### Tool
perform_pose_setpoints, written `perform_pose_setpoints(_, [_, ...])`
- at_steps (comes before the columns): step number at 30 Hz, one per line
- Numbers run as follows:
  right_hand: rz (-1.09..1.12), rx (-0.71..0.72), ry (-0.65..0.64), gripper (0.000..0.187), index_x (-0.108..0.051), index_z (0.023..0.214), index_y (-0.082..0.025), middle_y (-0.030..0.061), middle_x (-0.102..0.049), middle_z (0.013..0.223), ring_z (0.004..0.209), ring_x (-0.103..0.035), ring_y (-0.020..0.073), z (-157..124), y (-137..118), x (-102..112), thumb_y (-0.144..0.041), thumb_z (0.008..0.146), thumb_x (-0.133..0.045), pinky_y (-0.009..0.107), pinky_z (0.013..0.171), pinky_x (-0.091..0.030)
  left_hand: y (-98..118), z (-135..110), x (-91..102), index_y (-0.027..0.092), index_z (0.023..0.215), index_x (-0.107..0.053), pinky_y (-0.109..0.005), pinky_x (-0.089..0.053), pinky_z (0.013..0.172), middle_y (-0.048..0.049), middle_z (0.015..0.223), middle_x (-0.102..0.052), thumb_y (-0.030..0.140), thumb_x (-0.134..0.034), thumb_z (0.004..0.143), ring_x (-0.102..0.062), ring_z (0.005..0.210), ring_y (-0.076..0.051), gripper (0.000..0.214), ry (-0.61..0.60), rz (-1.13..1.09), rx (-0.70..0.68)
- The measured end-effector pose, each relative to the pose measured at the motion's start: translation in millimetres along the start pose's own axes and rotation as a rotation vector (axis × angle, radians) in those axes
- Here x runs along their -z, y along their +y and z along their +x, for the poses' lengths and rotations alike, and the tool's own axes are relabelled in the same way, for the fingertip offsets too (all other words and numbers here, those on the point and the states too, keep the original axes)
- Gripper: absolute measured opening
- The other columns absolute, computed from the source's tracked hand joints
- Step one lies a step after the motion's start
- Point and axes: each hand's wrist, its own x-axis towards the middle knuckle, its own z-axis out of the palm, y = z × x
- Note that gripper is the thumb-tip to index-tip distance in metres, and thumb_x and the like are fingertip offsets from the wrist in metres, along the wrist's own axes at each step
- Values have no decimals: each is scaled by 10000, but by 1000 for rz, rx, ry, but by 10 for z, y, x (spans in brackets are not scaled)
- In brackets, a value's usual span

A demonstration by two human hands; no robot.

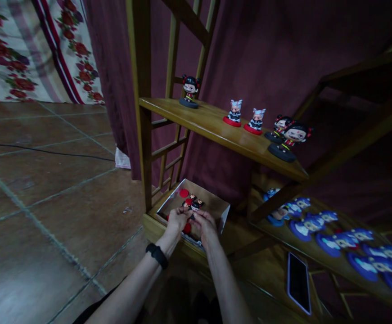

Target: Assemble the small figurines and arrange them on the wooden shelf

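Observation:
Both of my hands are over a shallow cardboard box [220,208] on the low shelf. My left hand [178,219], with a black band on its wrist, and my right hand [205,222] meet at a small black-haired figurine [195,206]. The fingers of both are closed on it, its head showing above them. Around them in the box lie other figurine pieces and red discs, one red disc [184,193] near the far left corner. My fingers partly hide the figurine's lower part.
On the upper wooden shelf [202,120] stand a black-haired figurine [190,90], two pale-haired figurines on red bases [232,114], and two more black-haired ones [288,141]. Several blue-based figurines [312,223] fill the right shelf. A phone [298,282] lies below them. A cable [47,151] crosses the floor.

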Motion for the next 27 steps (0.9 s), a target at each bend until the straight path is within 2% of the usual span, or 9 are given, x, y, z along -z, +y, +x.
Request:
perform_pose_setpoints(3, [13,16,-12,204,-627,727,-175,18,-685,811,731,-627,142,-18,-9,-32,-263,576,-732,293,697,-519,33,6,9,88,689,-647,-176,-427,484,-19,579,-618,233,-778,510,-530,497,-75,264,-47,-16,21])
perform_pose_setpoints(5, [17,37,-39,198,-625,743,-181,17,-682,819,715,-622,139,-28,-55,-61,-265,591,-719,296,692,-514,63,5,6,96,751,-652,-185,-436,508,-25,616,-634,227,-767,525,-542,519,-81,285,-85,-21,-17])
perform_pose_setpoints(9, [-69,199,-52,190,-632,745,-195,2,-674,815,770,-611,151,-32,-207,-105,-205,573,-711,298,735,-493,131,-17,-30,129,830,-641,-214,-464,596,-33,737,-670,183,-723,559,-588,621,-112,288,-158,1,-240])
perform_pose_setpoints(12, [-133,367,-70,177,-638,731,-202,7,-659,945,912,-595,172,-40,-310,-107,-164,568,-695,314,839,-458,188,-48,-56,143,862,-636,-256,-477,705,-49,828,-682,169,-690,595,-619,759,-157,274,-234,68,-389])
perform_pose_setpoints(14, [-155,453,-92,154,-641,747,-208,18,-632,1044,997,-570,187,-57,-358,-98,-169,601,-667,335,888,-436,224,-69,-63,153,891,-632,-284,-476,755,-56,861,-683,181,-670,626,-622,823,-179,269,-273,95,-428])
perform_pose_setpoints(20, [-286,578,-111,77,-646,767,-204,50,-610,1073,1010,-563,192,-107,-435,-86,-230,722,-589,365,907,-425,305,-92,-49,161,919,-633,-284,-470,785,-56,909,-683,190,-650,676,-620,860,-176,245,-351,97,-448])
perform_pose_setpoints(27, [-322,614,-82,104,-622,809,-198,59,-607,1034,985,-570,193,-121,-443,-87,-248,725,-588,337,865,-450,348,-92,-42,151,922,-637,-294,-466,809,-74,932,-683,184,-667,667,-625,855,-177,259,-401,53,-406])
